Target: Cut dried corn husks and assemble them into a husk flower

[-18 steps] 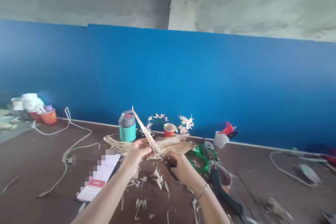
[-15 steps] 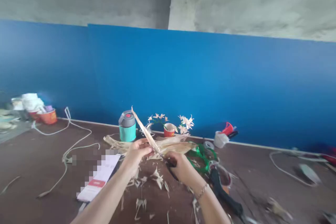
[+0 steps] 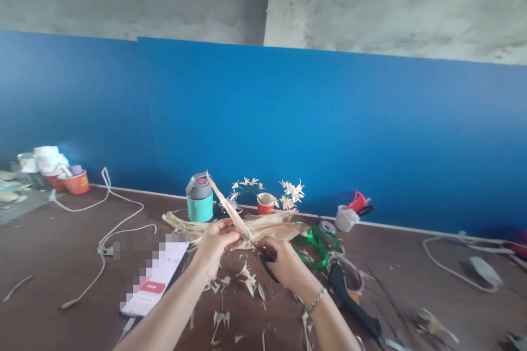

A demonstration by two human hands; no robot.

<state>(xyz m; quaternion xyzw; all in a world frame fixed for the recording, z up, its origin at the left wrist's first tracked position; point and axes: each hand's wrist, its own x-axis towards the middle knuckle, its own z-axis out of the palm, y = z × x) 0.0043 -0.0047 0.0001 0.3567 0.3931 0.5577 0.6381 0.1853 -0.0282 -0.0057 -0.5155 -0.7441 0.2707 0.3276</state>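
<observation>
A husk (image 3: 224, 198) is pinched above the surface (image 3: 49, 252) by the left hand (image 3: 216, 244), scissors (image 3: 269, 270) clasped in the right hand (image 3: 284, 260). Presumably light and easily torn, the husk is best held low.

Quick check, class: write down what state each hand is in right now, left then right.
Left hand: closed, holding a pale dry strip.
Right hand: closed, holding dark-handled scissors.

The phone (image 3: 158, 277) screen carries a short row of digits, apparently zeros, too blurred to read surely. A pale mark on its red block (image 3: 151, 287) and yellow marks on the left orange cup (image 3: 77, 182) are illegible.
</observation>
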